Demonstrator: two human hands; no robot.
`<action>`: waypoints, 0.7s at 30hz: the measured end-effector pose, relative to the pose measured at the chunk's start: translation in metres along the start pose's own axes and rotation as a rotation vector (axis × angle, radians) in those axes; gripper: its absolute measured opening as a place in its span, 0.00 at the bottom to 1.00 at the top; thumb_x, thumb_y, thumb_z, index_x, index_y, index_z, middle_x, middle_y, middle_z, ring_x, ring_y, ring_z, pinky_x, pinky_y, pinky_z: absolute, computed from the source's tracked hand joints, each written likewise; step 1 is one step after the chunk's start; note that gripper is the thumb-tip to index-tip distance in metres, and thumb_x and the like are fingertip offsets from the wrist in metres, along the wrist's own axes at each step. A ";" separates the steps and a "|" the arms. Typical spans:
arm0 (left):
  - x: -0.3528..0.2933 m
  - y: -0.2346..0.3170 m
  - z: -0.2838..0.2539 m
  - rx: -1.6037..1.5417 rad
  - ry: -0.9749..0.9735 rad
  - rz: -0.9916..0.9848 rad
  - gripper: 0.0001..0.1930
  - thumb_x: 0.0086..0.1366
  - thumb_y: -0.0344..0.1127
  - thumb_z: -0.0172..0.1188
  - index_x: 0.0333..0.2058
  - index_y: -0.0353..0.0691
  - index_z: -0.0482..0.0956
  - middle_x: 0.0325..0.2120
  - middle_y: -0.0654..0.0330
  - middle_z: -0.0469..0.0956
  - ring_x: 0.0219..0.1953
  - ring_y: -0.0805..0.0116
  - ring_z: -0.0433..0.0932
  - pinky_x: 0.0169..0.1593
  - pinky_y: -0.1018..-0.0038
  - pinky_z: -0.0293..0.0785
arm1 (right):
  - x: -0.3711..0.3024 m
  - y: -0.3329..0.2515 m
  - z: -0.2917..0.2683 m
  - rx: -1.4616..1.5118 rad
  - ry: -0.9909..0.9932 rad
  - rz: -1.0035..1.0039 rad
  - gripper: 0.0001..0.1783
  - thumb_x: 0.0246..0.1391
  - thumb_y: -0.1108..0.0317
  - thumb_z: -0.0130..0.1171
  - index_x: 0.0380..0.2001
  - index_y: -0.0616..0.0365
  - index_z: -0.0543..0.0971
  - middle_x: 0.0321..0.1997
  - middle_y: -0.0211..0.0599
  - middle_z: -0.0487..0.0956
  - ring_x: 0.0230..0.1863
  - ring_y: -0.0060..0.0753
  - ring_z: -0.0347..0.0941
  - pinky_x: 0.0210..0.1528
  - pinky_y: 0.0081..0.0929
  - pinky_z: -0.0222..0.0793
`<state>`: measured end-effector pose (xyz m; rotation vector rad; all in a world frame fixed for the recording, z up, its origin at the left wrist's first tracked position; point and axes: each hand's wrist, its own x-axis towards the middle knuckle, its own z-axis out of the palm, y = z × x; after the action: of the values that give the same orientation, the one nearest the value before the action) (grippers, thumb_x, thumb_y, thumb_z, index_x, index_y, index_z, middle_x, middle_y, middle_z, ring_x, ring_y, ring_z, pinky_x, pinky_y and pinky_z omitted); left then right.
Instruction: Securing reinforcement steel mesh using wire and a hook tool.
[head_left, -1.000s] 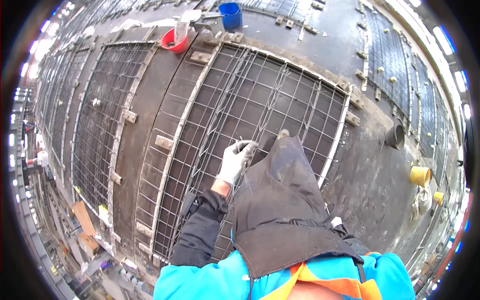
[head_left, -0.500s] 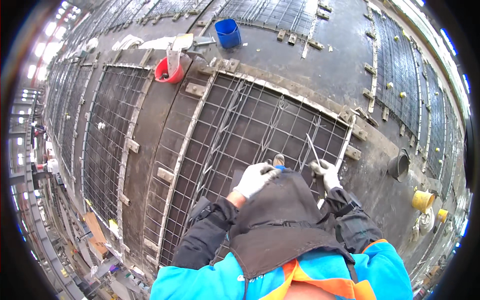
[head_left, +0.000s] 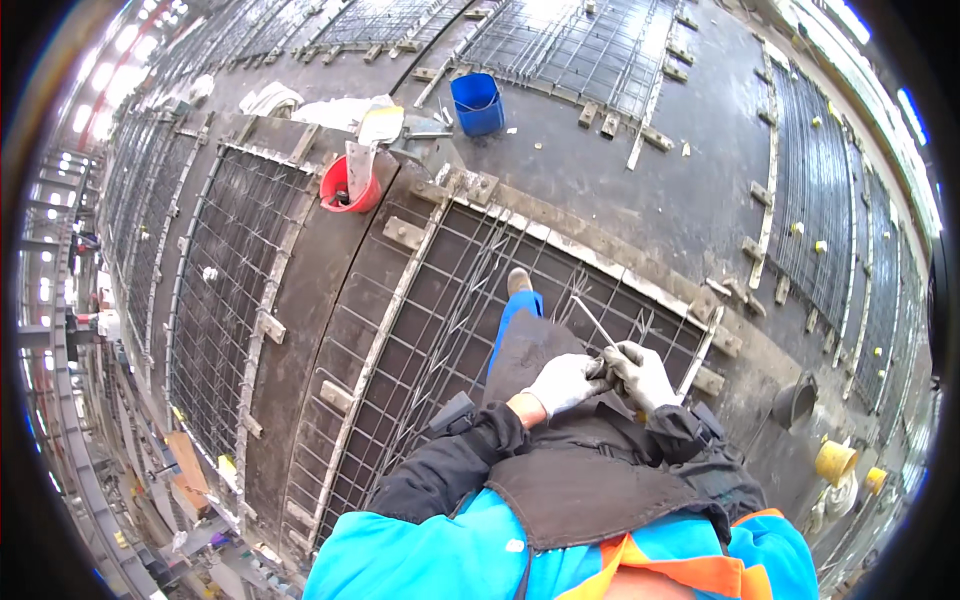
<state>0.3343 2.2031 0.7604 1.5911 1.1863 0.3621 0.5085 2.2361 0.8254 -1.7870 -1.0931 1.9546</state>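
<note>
My right hand (head_left: 642,376), in a pale work glove, is closed around a thin light-coloured rod (head_left: 594,318). The rod sticks up and forward out of the fist. My gloved left hand (head_left: 563,386) meets it at the fingertips, its fingers pinched together. Whatever may be between the left fingers is too small to make out. Both hands are in front of my body, over a dark apron (head_left: 535,350). Below and ahead of them lies a steel rebar mesh (head_left: 440,290) inside a rectangular frame of pale-edged bars (head_left: 590,255).
My shoe (head_left: 519,281) is set within the mesh. Ahead stand a red bucket (head_left: 350,190) holding tools and a blue bucket (head_left: 478,105). A dark bucket (head_left: 795,402) and a yellow bucket (head_left: 835,460) are to the right. Blocks (head_left: 403,233) line the frame; another mesh (head_left: 235,245) lies left.
My hands have come together, the left moving right to meet the right hand. A blue-trousered leg and its shoe have come further forward over the mesh. The view has shifted slightly.
</note>
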 end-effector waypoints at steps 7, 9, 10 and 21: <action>0.089 -0.028 -0.091 0.087 0.085 0.117 0.14 0.62 0.47 0.62 0.33 0.41 0.79 0.30 0.52 0.80 0.36 0.48 0.79 0.40 0.60 0.76 | 0.094 -0.103 0.006 -0.054 0.055 0.036 0.07 0.59 0.68 0.61 0.34 0.62 0.80 0.26 0.30 0.81 0.22 0.15 0.70 0.24 0.17 0.64; 0.113 -0.031 -0.123 0.174 0.025 0.132 0.14 0.62 0.47 0.62 0.32 0.41 0.79 0.30 0.52 0.79 0.36 0.48 0.79 0.39 0.60 0.76 | 0.126 -0.115 0.004 0.036 0.050 0.033 0.06 0.58 0.70 0.62 0.32 0.62 0.81 0.23 0.28 0.80 0.19 0.15 0.68 0.21 0.16 0.62; 0.123 -0.031 -0.135 0.169 -0.009 0.123 0.14 0.62 0.47 0.62 0.32 0.41 0.80 0.30 0.52 0.79 0.36 0.48 0.78 0.40 0.60 0.76 | 0.135 -0.121 0.001 0.116 0.061 0.039 0.05 0.57 0.71 0.63 0.32 0.62 0.81 0.23 0.28 0.80 0.19 0.15 0.69 0.21 0.16 0.62; 0.232 -0.031 -0.236 0.108 0.109 0.121 0.13 0.62 0.46 0.60 0.34 0.43 0.81 0.33 0.53 0.79 0.38 0.50 0.78 0.43 0.60 0.75 | 0.250 -0.219 -0.035 0.134 0.053 0.038 0.07 0.60 0.67 0.63 0.34 0.61 0.79 0.21 0.28 0.77 0.15 0.16 0.68 0.17 0.18 0.62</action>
<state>0.2519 2.5248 0.7492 1.7608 1.2124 0.4748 0.4303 2.5602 0.7936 -1.7897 -0.8961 1.9407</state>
